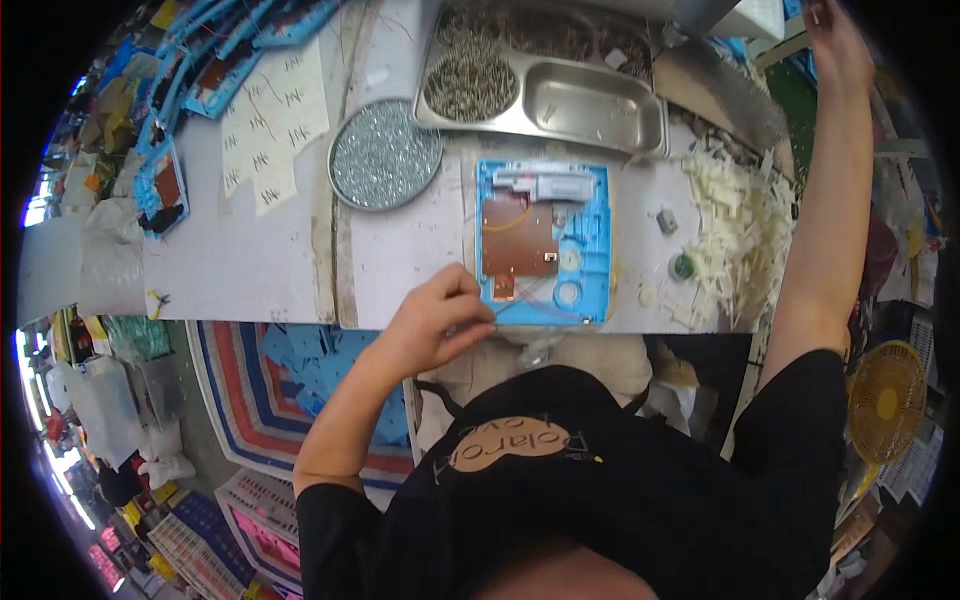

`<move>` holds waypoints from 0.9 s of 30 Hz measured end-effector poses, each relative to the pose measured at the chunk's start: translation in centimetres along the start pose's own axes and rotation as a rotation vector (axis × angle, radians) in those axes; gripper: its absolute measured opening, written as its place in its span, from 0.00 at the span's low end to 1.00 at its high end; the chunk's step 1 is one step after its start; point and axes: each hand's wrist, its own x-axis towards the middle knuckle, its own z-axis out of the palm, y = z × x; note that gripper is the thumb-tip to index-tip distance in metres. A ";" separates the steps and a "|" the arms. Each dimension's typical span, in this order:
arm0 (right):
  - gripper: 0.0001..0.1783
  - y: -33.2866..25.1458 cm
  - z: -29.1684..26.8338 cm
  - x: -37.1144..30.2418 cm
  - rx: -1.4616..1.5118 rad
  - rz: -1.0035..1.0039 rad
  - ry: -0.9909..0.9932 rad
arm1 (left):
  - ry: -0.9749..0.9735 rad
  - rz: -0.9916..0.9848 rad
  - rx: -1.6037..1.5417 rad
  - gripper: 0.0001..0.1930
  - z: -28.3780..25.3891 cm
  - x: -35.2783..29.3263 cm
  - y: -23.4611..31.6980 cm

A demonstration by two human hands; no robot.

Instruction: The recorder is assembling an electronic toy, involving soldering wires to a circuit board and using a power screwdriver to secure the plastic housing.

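Note:
A blue plastic housing (602, 240) lies face down on the worktable in front of me, its inside showing. In it sit a brown circuit board (520, 240), a grey part (555, 186) along the far side and thin wires. At its near left corner is my left hand (445, 318), fingers curled and tips close together by the wires; whatever they pinch is too small to make out. Far up at the right, my right arm is stretched out past the table, and my right hand (838, 45) is at the picture's top edge, its fingers partly cut off.
A round dish of small screws (386, 155) and a steel tray (596, 105) with metal parts stand beyond the housing. White plastic pieces (735, 240) are heaped at right. Wired blue housings (215, 80) lie far left by a marked paper sheet (275, 130). A yellow fan (887, 402) stands right.

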 end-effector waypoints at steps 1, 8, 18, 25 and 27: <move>0.12 -0.7 -2.8 -3.6 0.118 0.121 0.011 | 0.003 0.002 -0.024 0.09 0.3 0.1 -0.1; 0.07 -9.3 6.8 -34.8 -0.336 0.322 -0.763 | 0.032 0.018 -0.030 0.09 0.3 0.3 0.0; 0.09 -7.9 7.8 -34.4 -0.445 -0.011 -1.081 | 0.065 -0.027 -0.060 0.11 0.9 -0.2 -0.1; 0.11 -7.9 8.1 -32.5 -0.524 -0.219 -1.263 | 0.073 0.051 -0.021 0.09 0.7 0.1 -0.3; 0.13 -8.0 8.0 -32.1 -0.516 -0.232 -1.328 | 0.052 0.030 -0.034 0.09 0.7 0.1 -0.3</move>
